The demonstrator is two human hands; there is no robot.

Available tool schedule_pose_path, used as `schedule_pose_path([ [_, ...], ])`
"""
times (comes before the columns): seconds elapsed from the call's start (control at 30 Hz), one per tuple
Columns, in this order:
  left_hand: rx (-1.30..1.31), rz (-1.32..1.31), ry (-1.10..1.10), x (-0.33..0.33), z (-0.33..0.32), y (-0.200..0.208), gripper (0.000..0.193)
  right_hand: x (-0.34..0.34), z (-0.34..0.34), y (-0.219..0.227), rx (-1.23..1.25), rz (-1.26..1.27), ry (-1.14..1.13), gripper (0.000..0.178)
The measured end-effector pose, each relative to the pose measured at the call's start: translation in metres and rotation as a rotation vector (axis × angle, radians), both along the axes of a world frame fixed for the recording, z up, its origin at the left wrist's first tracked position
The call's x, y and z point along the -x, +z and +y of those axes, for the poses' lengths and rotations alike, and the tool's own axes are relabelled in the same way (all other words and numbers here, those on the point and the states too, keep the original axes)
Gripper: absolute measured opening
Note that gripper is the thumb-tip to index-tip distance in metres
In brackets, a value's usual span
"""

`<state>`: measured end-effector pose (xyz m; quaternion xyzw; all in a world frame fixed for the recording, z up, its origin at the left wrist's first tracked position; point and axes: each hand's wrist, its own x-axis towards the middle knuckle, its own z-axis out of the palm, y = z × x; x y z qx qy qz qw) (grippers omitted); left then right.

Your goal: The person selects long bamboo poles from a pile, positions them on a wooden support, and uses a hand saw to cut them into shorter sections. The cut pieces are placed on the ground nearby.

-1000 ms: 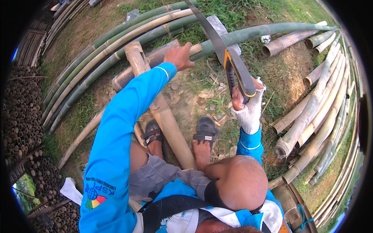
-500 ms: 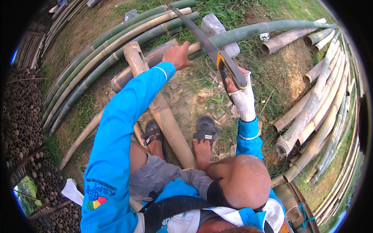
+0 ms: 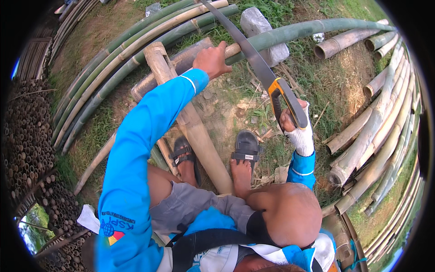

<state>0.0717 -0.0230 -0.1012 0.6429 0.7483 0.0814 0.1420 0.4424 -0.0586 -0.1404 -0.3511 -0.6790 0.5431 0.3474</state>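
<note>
My bare left hand (image 3: pixel 212 61) is closed round the near end of a long green bamboo pole (image 3: pixel 312 28), just left of the saw. In a white fingerless glove, my right hand (image 3: pixel 297 126) is wrapped round the black and yellow handle of a handsaw (image 3: pixel 252 53). The long blade slants up and left across the pole, close to my left fingers. A pale upright bamboo post (image 3: pixel 199 136) slopes from between my feet to a thick bamboo length (image 3: pixel 188 58) behind my left wrist. How deep the blade sits in the pole cannot be made out.
Grey concrete blocks (image 3: pixel 258 25) lie under and beside the pole. Several green bamboo poles (image 3: pixel 108 56) curve along the left, and many cut lengths (image 3: pixel 362 140) lie on the right. Stacked bamboo ends (image 3: pixel 27 131) fill the far left. My sandalled feet (image 3: pixel 244 149) straddle the post.
My right hand has drawn the saw down and to the right, toward me, across the pole. My left hand keeps its grip on the pole. The view has shifted slightly.
</note>
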Motion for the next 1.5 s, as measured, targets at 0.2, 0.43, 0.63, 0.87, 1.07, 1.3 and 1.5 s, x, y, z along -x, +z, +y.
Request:
schedule_pose_path([
  [0.2,-0.009,0.013,-0.038,0.013,0.01,-0.006,0.075,0.092,0.038,0.039,-0.015,0.128,-0.009,0.044],
  [0.43,-0.373,-0.215,-0.141,0.009,-0.018,-0.011,0.052,0.016,-0.03,0.045,0.18,0.437,-0.29,0.049],
  [0.63,-0.247,-0.101,-0.6,-0.046,-0.09,-0.008,0.046,-0.02,-0.067,0.064,-0.123,0.342,-0.682,0.047],
  [0.87,-0.676,0.119,-0.286,-0.029,-0.044,0.001,0.064,-0.037,-0.064,0.072,-0.208,0.257,-0.737,0.043],
  [1.07,-0.097,-0.113,-0.113,0.021,0.003,-0.021,0.063,0.0,-0.063,0.08,-0.193,0.288,-0.578,0.044],
  [1.3,0.01,-0.138,-0.106,0.052,-0.032,-0.006,0.07,0.045,-0.074,0.072,-0.102,0.371,-0.279,0.029],
  [1.5,-0.017,-0.117,-0.053,0.05,-0.099,-0.015,0.067,0.05,-0.093,0.017,-0.04,0.092,-0.118,0.046],
])
